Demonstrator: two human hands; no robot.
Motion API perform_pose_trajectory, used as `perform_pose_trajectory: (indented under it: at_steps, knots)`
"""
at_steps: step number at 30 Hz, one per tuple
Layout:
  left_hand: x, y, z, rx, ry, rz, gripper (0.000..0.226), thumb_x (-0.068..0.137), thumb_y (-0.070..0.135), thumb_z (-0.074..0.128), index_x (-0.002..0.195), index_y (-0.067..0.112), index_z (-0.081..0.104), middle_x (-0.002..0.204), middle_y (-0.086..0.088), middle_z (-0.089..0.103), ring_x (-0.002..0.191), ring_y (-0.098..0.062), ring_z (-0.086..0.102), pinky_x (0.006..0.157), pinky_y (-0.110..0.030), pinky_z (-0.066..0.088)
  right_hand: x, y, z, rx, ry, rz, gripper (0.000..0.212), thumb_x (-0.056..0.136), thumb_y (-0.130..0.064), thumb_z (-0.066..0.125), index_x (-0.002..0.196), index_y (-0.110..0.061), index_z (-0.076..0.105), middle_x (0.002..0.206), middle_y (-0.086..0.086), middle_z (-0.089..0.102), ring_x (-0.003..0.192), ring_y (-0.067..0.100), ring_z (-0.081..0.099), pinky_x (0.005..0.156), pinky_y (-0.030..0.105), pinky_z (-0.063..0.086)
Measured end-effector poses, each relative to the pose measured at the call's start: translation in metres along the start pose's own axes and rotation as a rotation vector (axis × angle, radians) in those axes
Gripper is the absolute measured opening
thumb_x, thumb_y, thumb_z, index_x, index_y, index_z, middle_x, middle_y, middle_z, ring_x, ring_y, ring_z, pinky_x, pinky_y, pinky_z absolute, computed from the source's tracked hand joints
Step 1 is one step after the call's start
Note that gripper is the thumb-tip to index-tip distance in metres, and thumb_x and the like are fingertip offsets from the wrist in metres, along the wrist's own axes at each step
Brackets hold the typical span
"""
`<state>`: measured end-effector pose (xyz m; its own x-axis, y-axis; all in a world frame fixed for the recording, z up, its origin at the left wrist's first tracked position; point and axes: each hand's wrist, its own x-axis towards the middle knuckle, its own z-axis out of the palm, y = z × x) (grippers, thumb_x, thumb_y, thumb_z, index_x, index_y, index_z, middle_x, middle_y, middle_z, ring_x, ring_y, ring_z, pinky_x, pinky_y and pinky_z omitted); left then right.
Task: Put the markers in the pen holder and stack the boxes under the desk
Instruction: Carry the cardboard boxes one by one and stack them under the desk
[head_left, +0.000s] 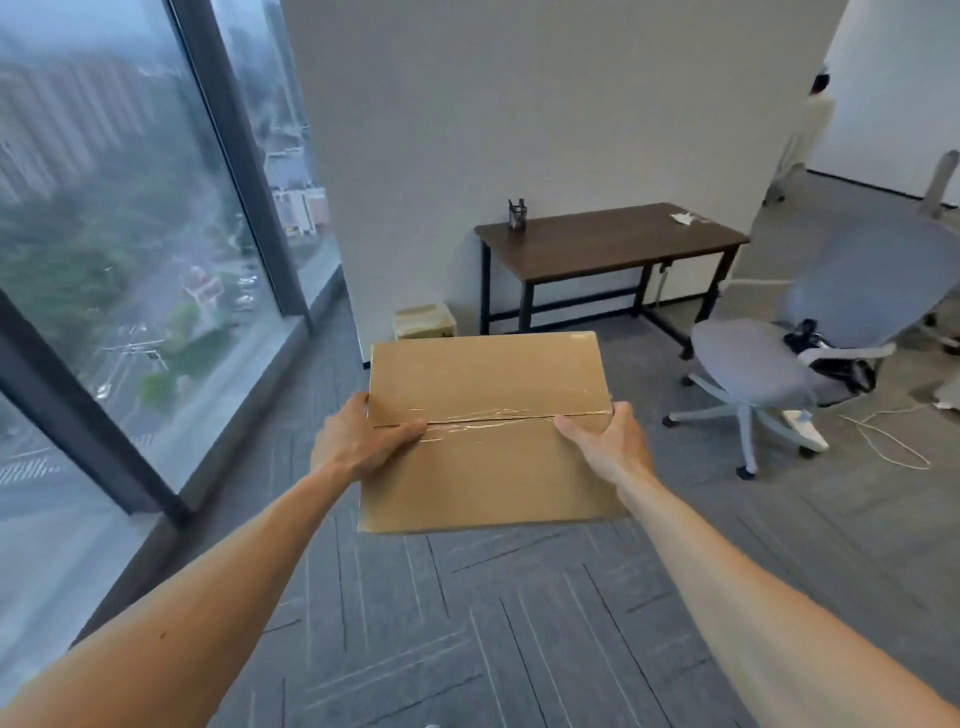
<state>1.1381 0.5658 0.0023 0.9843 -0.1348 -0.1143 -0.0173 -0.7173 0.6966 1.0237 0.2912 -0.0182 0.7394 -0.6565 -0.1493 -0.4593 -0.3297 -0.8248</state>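
Two hands hold up a brown box, far from the desk

The left hand (358, 441) grips the left edge of a flat cardboard box (488, 384). Its thumb lies on top and its fingers curl under. The right hand (608, 447) grips the right edge the same way. The box is shut and is up in the air over the grey carpet (467, 623). A strip of clear tape (483, 418) runs across the seam in its lid, between the two thumbs. A tiny mark sits at the far right corner of the lid, too small to read.

Just past the big box, a smaller pale box (423, 321) sits on the floor by the wall, left of the desk. The dark wooden desk (608, 239) stands against the white wall. A pen holder (517, 217) is on its far left corner, with a few dark markers (519, 202) poking up out of it. A bit of white paper (685, 217) lies near the right end of the desk.

A grey chair (753, 364) is to the right, with a white cable (893, 436) on the floor beside it. A big window (130, 234) fills the left side. Far off on the right stands a person (810, 124) in pale clothes
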Motion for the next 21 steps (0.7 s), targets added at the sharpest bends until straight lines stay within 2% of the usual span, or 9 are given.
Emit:
perform_pose_trajectory:
  at_steps: [9, 15, 21]
  knots:
    - [0.224, -0.006, -0.037, 0.032, 0.057, -0.068, 0.097, 0.064, 0.072, 0.073, 0.142, 0.021, 0.044, 0.132, -0.006, 0.063, 0.115, -0.029, 0.062, 0.093, -0.048, 0.053, 0.194, -0.105, 0.122, -0.018, -0.052, -0.017, 0.086, 0.067, -0.068, 0.073, 0.128, -0.016, 0.043, 0.124, 0.002, 0.059, 0.110, 0.025, 0.058, 0.090, 0.048, 0.053]
    - [0.368, 0.014, -0.024, 0.030, 0.037, -0.086, 0.101, 0.061, 0.075, 0.072, 0.142, 0.022, 0.043, 0.131, -0.006, 0.063, 0.115, -0.029, 0.062, 0.092, -0.048, 0.054, 0.325, -0.145, 0.165, -0.017, -0.072, -0.016, 0.064, 0.074, -0.059, 0.074, 0.111, -0.020, 0.040, 0.115, 0.001, 0.057, 0.106, 0.025, 0.057, 0.083, 0.042, 0.050]
    - [0.511, 0.041, 0.004, 0.035, 0.074, -0.143, 0.100, 0.063, 0.074, 0.073, 0.143, 0.021, 0.043, 0.130, -0.005, 0.064, 0.115, -0.029, 0.062, 0.093, -0.047, 0.053, 0.482, -0.176, 0.213, 0.008, -0.124, -0.010, 0.062, 0.072, -0.059, 0.076, 0.108, -0.020, 0.045, 0.113, 0.003, 0.060, 0.105, 0.025, 0.059, 0.088, 0.045, 0.052]
